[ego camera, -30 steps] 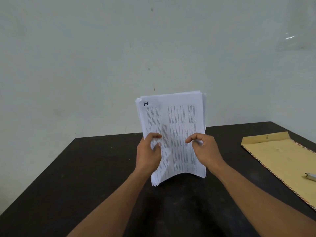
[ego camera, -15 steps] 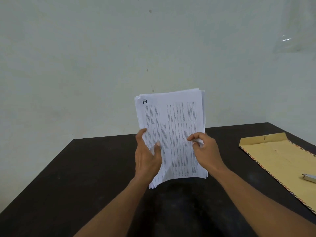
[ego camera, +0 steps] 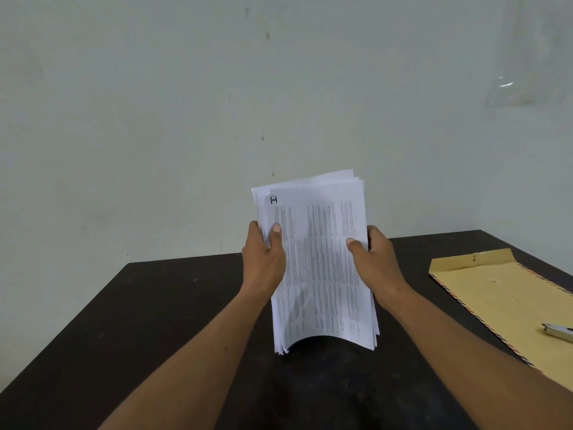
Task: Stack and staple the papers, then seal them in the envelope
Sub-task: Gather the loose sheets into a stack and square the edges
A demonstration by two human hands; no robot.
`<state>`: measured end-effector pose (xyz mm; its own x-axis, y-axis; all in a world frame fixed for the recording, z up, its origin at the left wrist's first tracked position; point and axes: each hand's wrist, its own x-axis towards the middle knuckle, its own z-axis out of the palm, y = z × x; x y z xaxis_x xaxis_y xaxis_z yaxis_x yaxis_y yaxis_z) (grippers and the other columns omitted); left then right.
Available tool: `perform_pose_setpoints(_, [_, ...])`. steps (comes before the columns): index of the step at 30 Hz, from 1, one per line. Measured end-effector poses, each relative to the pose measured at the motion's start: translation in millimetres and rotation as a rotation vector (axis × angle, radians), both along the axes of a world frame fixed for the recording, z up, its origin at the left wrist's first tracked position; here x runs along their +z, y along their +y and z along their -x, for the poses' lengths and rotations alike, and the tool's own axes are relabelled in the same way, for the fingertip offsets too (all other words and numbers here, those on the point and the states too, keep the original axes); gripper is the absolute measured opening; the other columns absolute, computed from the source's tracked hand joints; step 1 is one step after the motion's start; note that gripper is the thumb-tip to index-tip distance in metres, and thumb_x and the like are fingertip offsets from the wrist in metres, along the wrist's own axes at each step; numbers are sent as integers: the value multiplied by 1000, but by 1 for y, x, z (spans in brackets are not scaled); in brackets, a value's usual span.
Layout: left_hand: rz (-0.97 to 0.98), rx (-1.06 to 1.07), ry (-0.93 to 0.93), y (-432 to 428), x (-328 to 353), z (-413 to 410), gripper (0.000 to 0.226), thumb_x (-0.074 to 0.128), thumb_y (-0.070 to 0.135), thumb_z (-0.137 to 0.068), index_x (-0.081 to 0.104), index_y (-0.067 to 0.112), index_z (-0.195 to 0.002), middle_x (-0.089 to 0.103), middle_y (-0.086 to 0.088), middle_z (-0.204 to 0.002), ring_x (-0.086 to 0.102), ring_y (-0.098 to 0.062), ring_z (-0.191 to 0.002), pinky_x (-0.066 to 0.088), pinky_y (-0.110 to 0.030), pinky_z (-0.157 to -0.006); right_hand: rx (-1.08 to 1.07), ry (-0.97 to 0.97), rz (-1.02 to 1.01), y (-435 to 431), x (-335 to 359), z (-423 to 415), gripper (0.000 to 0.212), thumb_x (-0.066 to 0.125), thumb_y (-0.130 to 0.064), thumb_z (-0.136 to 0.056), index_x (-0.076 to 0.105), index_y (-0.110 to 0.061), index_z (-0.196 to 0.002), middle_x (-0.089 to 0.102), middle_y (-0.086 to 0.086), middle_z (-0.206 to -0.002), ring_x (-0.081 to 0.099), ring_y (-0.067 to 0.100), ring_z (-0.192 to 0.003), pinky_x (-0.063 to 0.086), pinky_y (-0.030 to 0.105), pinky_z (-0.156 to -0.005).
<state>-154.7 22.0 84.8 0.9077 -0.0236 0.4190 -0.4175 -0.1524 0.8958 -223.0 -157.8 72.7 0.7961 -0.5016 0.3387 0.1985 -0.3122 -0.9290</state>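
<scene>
While the lower edge of the papers [ego camera: 319, 268] is ragged, with sheets stepping out at its left corner, the step in hand looks to be squaring the stack before any staple goes in. That edge bows upward in the middle and sits at or just above the table [ego camera: 155, 321]; I cannot tell whether it touches. To do this well, the hold should probably ease enough for loose sheets to drop, the bow should be let out so the whole edge meets the table flat, and a long edge should be tapped afterwards.

To the right of the stack and well apart from it lies the envelope [ego camera: 511, 299], flat on the table, with the stapler [ego camera: 558, 332] resting on it. Once squared, the stack will likely need one firm hand while the other reaches over.

Both forearms rise from below to about the stack's mid-height. The left hand [ego camera: 263, 259] grips the stack's left edge, thumb on the printed front, fingers wrapped behind. The right hand [ego camera: 376, 265] grips the right edge likewise, thumb pressed flat on the front. The stack stands nearly upright, leaning a little left.

Higher up, the top edges fan unevenly, worst at the right corner. Behind the stack is a bare pale wall [ego camera: 155, 119].
</scene>
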Motion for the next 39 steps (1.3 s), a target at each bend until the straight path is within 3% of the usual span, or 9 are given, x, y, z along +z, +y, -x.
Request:
perform_pose_setpoints(4, [38,47,-60,-2,0,5,21,41,34,-106,49,15,-107,60,7,-87,62,-5,-74,52,-16,-52,-39,-36,-17,3,-1,0,17,51,-17,-102,48,-22,-118,60,-10,-107,60,4,-93,46,17,-67])
perform_pose_setpoints(12, [-27,14,-29,4,-16,9,17,39,28,-107,40,25,-123,63,8,-87,65,-5,-70,47,-13,-48,-3,22,-51,-1,-16,6,22,50,-27,-103,46,-19,-123,60,-3,-116,61,16,-107,50,31,-82])
perform_pose_setpoints(18, [-166,10,-151,14,-23,4,70,53,14,-101,9,44,-147,63,10,-97,69,-10,-76,55,-22,-60,-74,-28,51,-1,-20,12,26,51,-15,-102,39,-16,-125,55,-4,-118,59,12,-102,44,14,-68])
perform_pose_setpoints(22, [-302,19,-245,18,-29,0,46,54,11,-100,39,33,-139,64,2,-121,69,-16,-96,62,-36,-81,-137,-156,227,2,-34,16,56,52,1,-97,24,-29,-136,51,-6,-122,59,8,-105,54,22,-84])
perform_pose_setpoints(26, [-311,23,-251,24,-27,-3,39,57,13,-100,53,26,-136,66,-2,-121,68,-19,-90,61,-34,-84,-144,-206,464,-2,-36,11,54,52,13,-91,50,-26,-128,47,-2,-130,44,4,-125,47,30,-106])
perform_pose_setpoints(32, [-299,17,-347,31,-13,-8,34,61,12,-97,58,21,-130,65,5,-122,67,-10,-71,61,-25,-64,-129,-192,499,-6,-10,7,36,53,14,-88,63,-16,-106,51,3,-117,49,12,-122,41,-2,-85])
perform_pose_setpoints(35, [-285,7,-286,31,-26,-4,28,61,9,-97,63,20,-122,69,8,-94,59,-7,-56,50,-16,-53,-100,-117,428,0,-27,12,38,52,14,-88,64,-20,-97,51,3,-109,54,12,-107,46,1,-71])
perform_pose_setpoints(37, [-290,22,-269,31,-33,0,23,61,8,-96,65,17,-117,58,13,-70,51,-4,-50,43,-12,-50,-117,-112,407,1,-33,14,36,53,13,-89,64,-20,-95,51,2,-109,51,11,-111,45,5,-77])
perform_pose_setpoints(39, [-287,22,-264,29,-33,1,22,62,9,-96,64,18,-116,56,14,-69,52,-3,-52,43,-11,-52,-117,-110,402,-2,-29,14,36,53,13,-88,64,-21,-92,51,1,-105,52,10,-108,44,7,-78])
